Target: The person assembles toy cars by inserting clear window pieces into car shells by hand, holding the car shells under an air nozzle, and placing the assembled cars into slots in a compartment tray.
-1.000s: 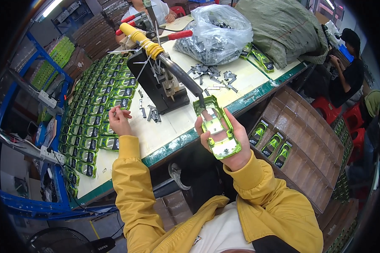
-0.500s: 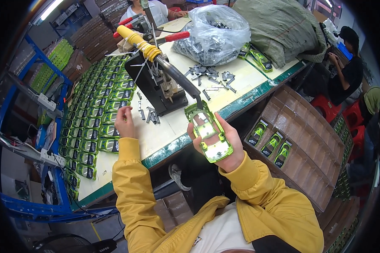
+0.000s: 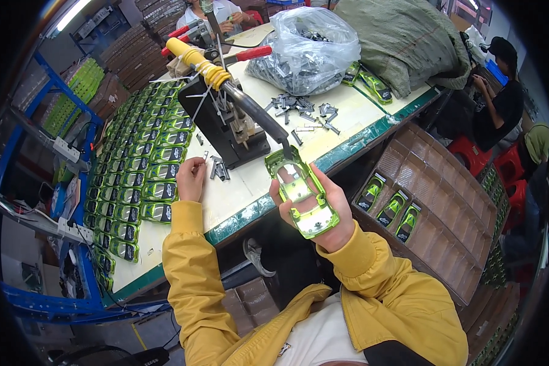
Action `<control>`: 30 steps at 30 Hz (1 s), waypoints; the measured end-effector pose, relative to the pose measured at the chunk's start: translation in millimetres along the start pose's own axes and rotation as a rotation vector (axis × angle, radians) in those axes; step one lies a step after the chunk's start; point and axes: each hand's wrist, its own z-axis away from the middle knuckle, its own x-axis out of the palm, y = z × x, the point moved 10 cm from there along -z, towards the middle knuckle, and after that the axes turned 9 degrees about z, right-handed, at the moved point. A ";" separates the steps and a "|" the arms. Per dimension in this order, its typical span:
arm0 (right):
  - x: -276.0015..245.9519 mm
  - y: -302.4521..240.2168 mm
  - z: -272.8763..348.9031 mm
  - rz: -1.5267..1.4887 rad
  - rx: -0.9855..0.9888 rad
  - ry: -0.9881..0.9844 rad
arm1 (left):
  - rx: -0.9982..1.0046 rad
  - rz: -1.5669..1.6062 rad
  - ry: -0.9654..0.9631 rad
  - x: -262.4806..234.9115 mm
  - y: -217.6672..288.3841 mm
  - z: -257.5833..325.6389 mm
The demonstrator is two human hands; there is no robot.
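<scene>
My right hand (image 3: 338, 222) grips a shiny lime-green toy car body shell (image 3: 314, 221), its hollow inside facing up, beside the table's front edge. Over the table, my left hand (image 3: 191, 179) has its fingers drawn together at small grey rod-like plastic parts (image 3: 218, 168). Whatever lies between those fingertips is too small to make out. Just beyond stands a black hand press (image 3: 210, 125) with a yellow-gripped lever (image 3: 189, 52); the lever's dark end overlaps the shell's far end in view.
Rows of green car shells (image 3: 128, 195) cover the table's left side. A clear bag of grey parts (image 3: 311, 58), loose grey parts (image 3: 299, 107) and a green sack (image 3: 402, 43) lie farther back. At right, a compartmented brown tray (image 3: 433, 201) holds three shells. Other people sit across and at right.
My left hand has moved slightly right, its fingertips coming to the small grey parts. The right hand and shell stay nearly still. The person across has brought their hands together.
</scene>
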 end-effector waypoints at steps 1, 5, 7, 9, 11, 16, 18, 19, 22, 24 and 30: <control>0.3 0.1 -0.1 0.000 -0.001 -0.001 | -0.075 0.016 0.035 -3.7 -7.1 0.2; 1.2 0.8 -0.3 -0.013 0.011 -0.005 | -0.044 -0.028 0.090 -10.0 -7.6 1.1; 1.8 0.7 0.4 -0.023 0.017 -0.008 | -0.070 -0.010 0.078 -8.3 -11.4 0.8; 3.3 0.8 0.9 -0.044 0.018 -0.018 | -0.097 0.008 0.068 -6.7 -15.8 0.9; 4.3 1.9 1.3 -0.061 0.029 -0.025 | -0.082 0.009 0.085 -8.5 -16.1 1.3; 7.4 2.0 1.6 -0.094 0.044 -0.039 | -0.120 -0.006 0.060 -6.8 -19.7 0.8; 8.5 3.0 1.6 -0.118 0.059 -0.046 | -0.108 0.001 0.063 -7.8 -19.0 0.9; 8.2 3.4 1.6 -0.118 0.059 -0.046 | -0.130 0.009 0.076 -8.9 -19.9 1.3; 9.2 3.3 1.5 -0.094 0.046 -0.063 | -0.150 0.006 0.093 -12.6 -17.3 2.4; 8.4 3.5 2.0 -0.090 0.050 -0.057 | -0.148 -0.002 0.096 -14.2 -12.2 3.1; 7.2 2.9 1.6 -0.093 0.045 -0.036 | -0.177 -0.016 0.084 -13.8 -14.2 4.0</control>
